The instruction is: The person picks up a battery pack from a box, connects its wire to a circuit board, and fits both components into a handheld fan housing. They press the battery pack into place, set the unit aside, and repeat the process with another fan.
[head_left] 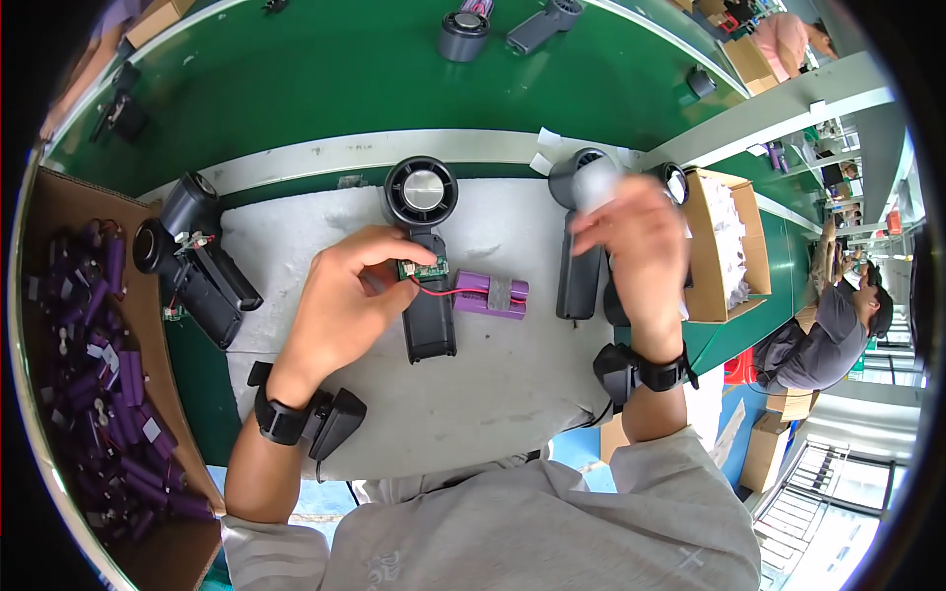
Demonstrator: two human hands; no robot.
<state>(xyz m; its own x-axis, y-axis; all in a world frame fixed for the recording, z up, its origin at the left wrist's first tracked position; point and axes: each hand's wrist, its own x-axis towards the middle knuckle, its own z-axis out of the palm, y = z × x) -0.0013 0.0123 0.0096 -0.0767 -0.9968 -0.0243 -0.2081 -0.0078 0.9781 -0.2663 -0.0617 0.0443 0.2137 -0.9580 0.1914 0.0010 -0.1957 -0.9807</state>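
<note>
Pinching a small green circuit board point(439, 268) between the thumb and forefinger of the left hand point(345, 295), just over the upper end of an open black plastic fan handle point(431, 330) with a round, ringed head point(424, 189). Can follow a thin red wire point(434, 292) from the board to a purple battery pack point(475, 295) of side-by-side cylinders, banded with grey tape point(500, 294) and lying just right of the handle on a pale grey mat point(532, 394). Holding the right hand point(645, 241) up near a dark grey handheld fan point(579, 271), fingers bent beside a whitish, roundish thing point(594, 185) (too blurred to make out); cannot tell whether gripping it or merely near it. Wearing black strapped devices point(284, 418) on both wrists. Have partly open dark fan bodies point(207, 305) at left, next to a brown cardboard box point(74, 202) of purple packs point(128, 384), and a smaller cardboard box point(702, 251) of white pieces point(727, 236) at right.
</note>
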